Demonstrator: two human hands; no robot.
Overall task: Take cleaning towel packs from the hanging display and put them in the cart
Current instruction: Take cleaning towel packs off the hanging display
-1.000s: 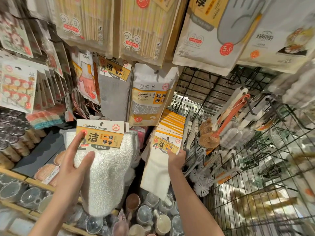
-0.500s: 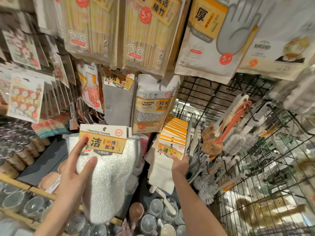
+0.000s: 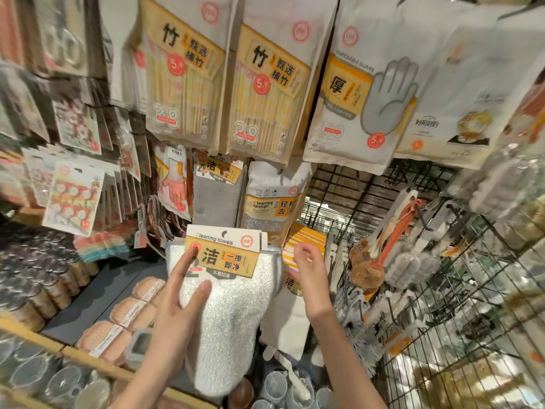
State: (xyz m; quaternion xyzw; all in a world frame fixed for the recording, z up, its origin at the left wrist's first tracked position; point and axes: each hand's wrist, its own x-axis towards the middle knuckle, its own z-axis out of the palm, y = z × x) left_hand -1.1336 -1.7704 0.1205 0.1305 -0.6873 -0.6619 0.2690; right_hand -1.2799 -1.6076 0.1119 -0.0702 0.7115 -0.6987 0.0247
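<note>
A white fluffy cleaning towel pack [image 3: 233, 308] with a yellow "Cleaning towels" header card hangs at the centre, in front of more packs of the same kind. My left hand [image 3: 177, 308] holds it, with the index finger on the card and the thumb on the cloth. To its right is a row of yellow-carded towel packs [image 3: 306, 236] with a cream cloth [image 3: 284, 326] hanging below. My right hand [image 3: 309, 276] hovers in front of that row with fingers spread, holding nothing. No cart is in view.
A black wire grid rack [image 3: 442, 335] fills the right side, with hanging brushes [image 3: 392, 228] and scourers. A cleaning sponge bag [image 3: 271, 202], chopstick packs [image 3: 265, 93] and a glove pack [image 3: 368, 104] hang above. Glass cups [image 3: 277, 388] and a wooden shelf edge [image 3: 85, 355] lie below.
My right hand let go of the front yellow-carded pack, opened and shifted left toward the white pack. My left hand kept its hold. The view tilted upward.
</note>
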